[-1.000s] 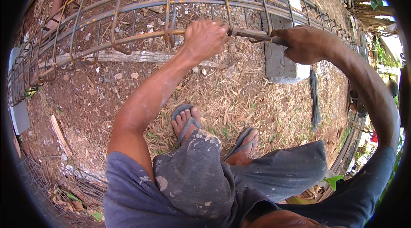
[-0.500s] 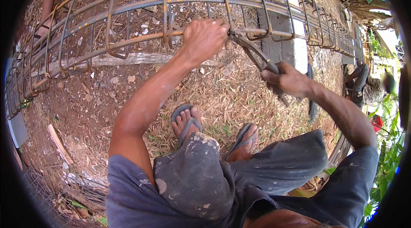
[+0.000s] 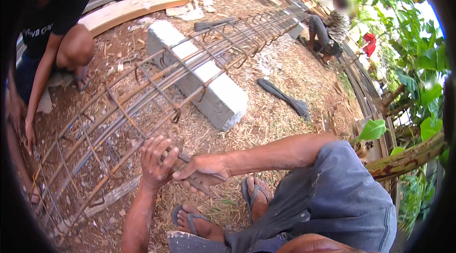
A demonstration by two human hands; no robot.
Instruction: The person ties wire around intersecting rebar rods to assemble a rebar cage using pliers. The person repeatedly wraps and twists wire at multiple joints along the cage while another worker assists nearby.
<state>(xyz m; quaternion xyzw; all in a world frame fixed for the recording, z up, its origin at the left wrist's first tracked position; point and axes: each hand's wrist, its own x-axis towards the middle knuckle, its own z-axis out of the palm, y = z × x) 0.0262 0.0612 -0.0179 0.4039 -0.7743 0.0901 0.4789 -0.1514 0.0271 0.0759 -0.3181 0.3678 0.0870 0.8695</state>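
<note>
My right hand grips the handles of metal pincers, their head end pointing toward my left hand. My left hand is curled beside the pincers, just below the near long bar of a rusty rebar cage. What its fingers hold, if anything, is hidden. The cage runs diagonally from the lower left to the far upper right, with square stirrups around its long bars. Under its middle lies a concrete beam with a whitish top.
At left a co-worker in a black shirt reaches to the cage's end. Another person sits by its far end. A dark wire bundle lies on the ground. A timber plank lies behind; a plant stem is at right.
The view has swung to the right and up, showing more of the cage and both co-workers. My hands are closer together, with the pincers lower and nearer my body.
</note>
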